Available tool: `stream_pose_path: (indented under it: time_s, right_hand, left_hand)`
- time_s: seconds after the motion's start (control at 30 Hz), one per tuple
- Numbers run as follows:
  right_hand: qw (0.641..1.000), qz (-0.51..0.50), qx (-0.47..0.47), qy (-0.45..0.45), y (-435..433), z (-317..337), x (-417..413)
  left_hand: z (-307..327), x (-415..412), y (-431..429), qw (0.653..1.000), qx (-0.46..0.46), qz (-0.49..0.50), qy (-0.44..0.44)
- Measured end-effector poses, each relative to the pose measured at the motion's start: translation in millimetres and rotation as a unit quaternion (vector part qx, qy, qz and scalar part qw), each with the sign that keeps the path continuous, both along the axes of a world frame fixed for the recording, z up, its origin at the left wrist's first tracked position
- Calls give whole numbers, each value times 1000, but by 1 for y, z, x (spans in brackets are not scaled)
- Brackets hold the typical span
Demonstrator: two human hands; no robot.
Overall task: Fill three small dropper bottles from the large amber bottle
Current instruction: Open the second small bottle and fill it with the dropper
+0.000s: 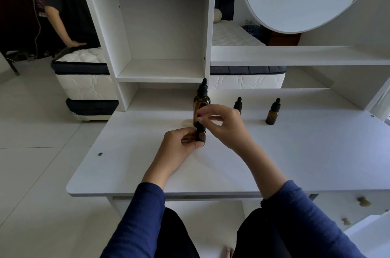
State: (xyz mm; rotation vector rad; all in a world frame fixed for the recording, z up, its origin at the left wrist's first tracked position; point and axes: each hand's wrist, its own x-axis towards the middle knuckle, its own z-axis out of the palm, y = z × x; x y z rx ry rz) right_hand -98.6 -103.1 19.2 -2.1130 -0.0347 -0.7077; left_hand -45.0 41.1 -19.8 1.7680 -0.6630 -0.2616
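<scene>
Gripping one small amber glass dropper bottle [201,137] on the white desk [126,162], my left hand [179,143] steadies it as my right hand [225,124] pinches its black cap [200,125]. The large amber bottle [202,104] just behind and two other small dropper bottles [238,105] [273,113] far right stand capped. Filling, I judge, has barely begun.

We hold both arms forward, bent at the elbows, and the blue sleeves [137,215] end at the middle of the forearms. Our left hand [179,144] is low, thumb and fingers curled round the small dropper bottle [201,137]. Our right hand [226,124] is just above, wrist raised, thumb and forefinger pinching its cap [199,120].
</scene>
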Motion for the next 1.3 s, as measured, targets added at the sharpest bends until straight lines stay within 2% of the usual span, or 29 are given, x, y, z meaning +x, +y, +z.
stream_pose_path:
  time_s: [0.2,0.37,0.57,0.73,0.87,1.13,1.3]
  right_hand:
    - [994,-51,74,-60,2,11,1]
    - [963,-105,217,-121,-6,12,-7]
    - [932,-155,324,-60,-22,-26,-24]
    - [935,-165,314,18,-26,-45,-30]
    - [947,-182,256,68,-25,-46,-29]
    - [964,-205,142,97,-16,-43,-32]
    - [966,-205,118,104,-15,-41,-34]
  left_hand:
    - [1,-1,1,1000,9,9,-5]
    - [1,-3,1,1000,2,8,-3]
    - [-3,2,0,1000,-7,2,-1]
    - [-6,4,-1,1000,-18,3,-4]
    - [-6,3,-1,1000,-17,1,-8]
    - [-6,2,-1,1000,-7,7,-18]
    - [-6,1,-1,1000,-8,7,-22]
